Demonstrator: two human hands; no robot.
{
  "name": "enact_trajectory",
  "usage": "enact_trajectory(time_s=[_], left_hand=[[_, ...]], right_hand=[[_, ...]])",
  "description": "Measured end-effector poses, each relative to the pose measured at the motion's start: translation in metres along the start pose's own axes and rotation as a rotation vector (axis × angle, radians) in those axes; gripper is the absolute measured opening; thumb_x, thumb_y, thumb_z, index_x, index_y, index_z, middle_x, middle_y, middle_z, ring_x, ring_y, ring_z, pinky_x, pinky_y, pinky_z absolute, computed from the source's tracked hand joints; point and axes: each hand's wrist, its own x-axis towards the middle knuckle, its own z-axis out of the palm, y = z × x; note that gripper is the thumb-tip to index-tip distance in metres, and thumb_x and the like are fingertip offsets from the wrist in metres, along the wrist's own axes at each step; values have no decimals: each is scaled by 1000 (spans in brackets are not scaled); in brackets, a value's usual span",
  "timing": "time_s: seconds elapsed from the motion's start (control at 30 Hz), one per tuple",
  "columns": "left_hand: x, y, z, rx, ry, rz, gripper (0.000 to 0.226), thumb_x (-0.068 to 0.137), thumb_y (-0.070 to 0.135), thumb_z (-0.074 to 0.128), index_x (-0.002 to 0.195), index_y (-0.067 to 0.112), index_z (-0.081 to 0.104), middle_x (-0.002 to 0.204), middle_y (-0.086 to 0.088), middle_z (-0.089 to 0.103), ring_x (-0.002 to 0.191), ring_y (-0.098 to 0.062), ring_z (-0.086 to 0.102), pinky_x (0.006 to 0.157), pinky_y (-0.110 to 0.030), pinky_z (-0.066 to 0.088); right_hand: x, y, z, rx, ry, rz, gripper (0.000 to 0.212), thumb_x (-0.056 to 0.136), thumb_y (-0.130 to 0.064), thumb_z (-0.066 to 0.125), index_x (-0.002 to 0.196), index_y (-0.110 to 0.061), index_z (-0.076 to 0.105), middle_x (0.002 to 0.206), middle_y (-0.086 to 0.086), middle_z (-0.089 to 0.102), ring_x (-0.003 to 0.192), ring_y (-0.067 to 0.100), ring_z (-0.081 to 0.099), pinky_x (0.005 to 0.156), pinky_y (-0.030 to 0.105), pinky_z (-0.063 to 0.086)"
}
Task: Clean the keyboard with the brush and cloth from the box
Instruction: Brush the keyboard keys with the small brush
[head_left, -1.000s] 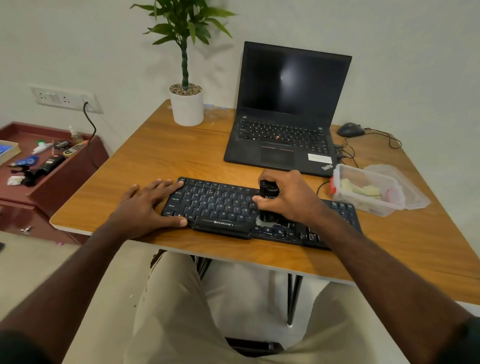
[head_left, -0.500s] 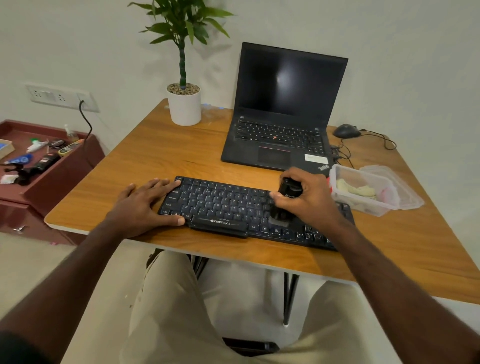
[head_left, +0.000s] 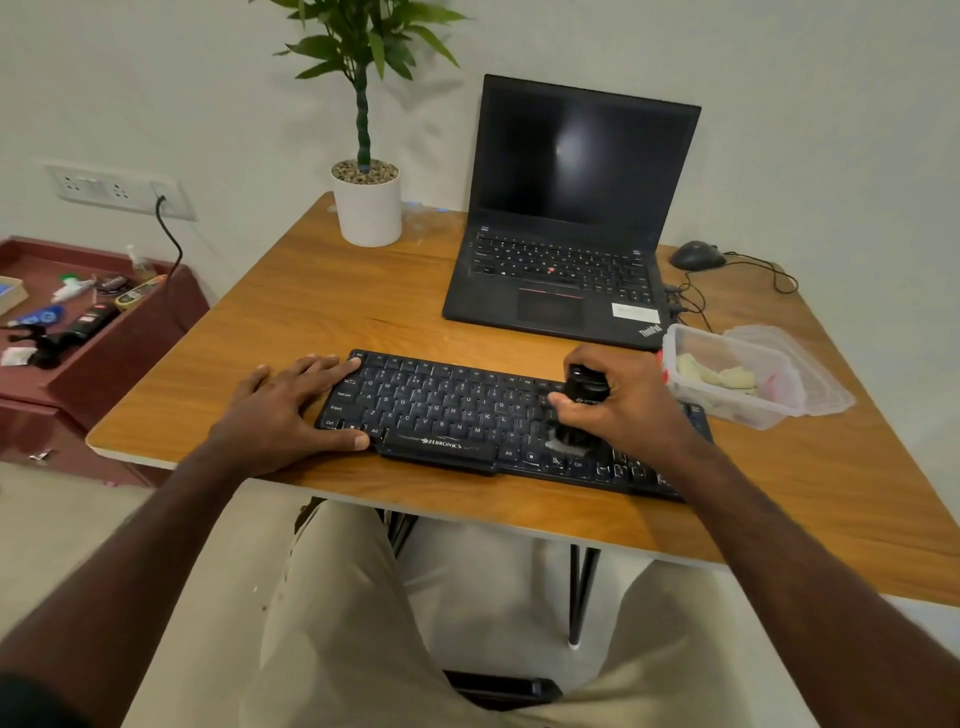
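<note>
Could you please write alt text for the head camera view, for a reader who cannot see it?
A person's right hand holds a black brush bristles-down on the right part of a black keyboard, while the left hand rests flat on its left end. The keyboard lies on a wooden table with an open laptop, a potted plant and a clear plastic box.

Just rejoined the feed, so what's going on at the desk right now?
A person is brushing a black Zebronics keyboard. The right hand grips a black brush with its bristles down on the keys right of centre. The left hand lies flat on the keyboard's left end, steadying it. The cloth sits in the open plastic box to the right.
</note>
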Motion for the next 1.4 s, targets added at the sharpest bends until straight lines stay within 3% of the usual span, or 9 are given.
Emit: enact_trajectory(time_s=[0.13,0.3,0.43,0.57,0.73,0.9,1.07,1.23,1.4], left_hand=[[-1,1,1,4,19,6,107,50,104,38,146,61,17,163,12,21,149,-3,9,122,-44,1],[-2,5,1,7,16,-2,109,50,104,37,147,58,18,163,13,21,147,1,6,122,-44,1],[-5,7,0,7,16,-2,108,51,104,37,147,59,17,163,13,21,147,2,6,122,-43,1],[-7,8,-1,-1,39,5,106,53,104,37,147,59,17,163,11,22,144,4,5,122,-43,1],[-18,36,13,73,314,169,97,69,93,40,149,39,38,160,1,31,151,-12,14,120,-56,7],[-16,120,51,191,357,363,90,80,89,33,139,24,57,153,-3,45,148,-20,30,116,-63,18],[-1,154,67,266,227,313,103,75,96,27,148,26,44,158,-1,37,149,-19,25,117,-64,14],[3,158,65,269,205,247,108,71,99,20,150,28,40,158,1,37,149,-18,26,118,-62,14],[3,155,65,264,198,240,107,70,100,18,150,31,40,159,4,35,150,-16,23,118,-60,13]], right_hand=[[-9,6,-9,87,118,82,25,80,-21,84,91,-25,62,74,-10,61,68,6,58,61,18,49],[-3,-18,25,143,120,40,20,82,-22,82,91,-20,65,73,-13,60,67,1,60,58,10,44],[5,-26,40,281,242,96,19,83,-20,82,89,-15,65,75,-3,63,68,9,60,60,21,49],[-1,-13,25,185,196,121,19,83,-25,82,87,-19,64,74,-4,62,68,9,59,59,26,50],[-4,-6,8,88,278,172,23,84,-31,81,96,-27,62,81,-6,65,76,10,65,66,22,53],[-4,-20,19,108,98,88,21,84,-29,81,92,-23,63,76,-12,61,69,2,60,62,12,46],[13,-26,6,206,173,89,22,82,-25,83,91,-17,65,74,-3,61,68,5,57,61,20,48],[-1,-24,23,178,-6,23,21,85,-29,81,93,-24,62,79,-11,62,71,6,61,62,19,48],[-1,-6,-15,106,-135,100,19,83,-28,81,90,-21,64,75,-9,62,69,8,58,62,32,52]])
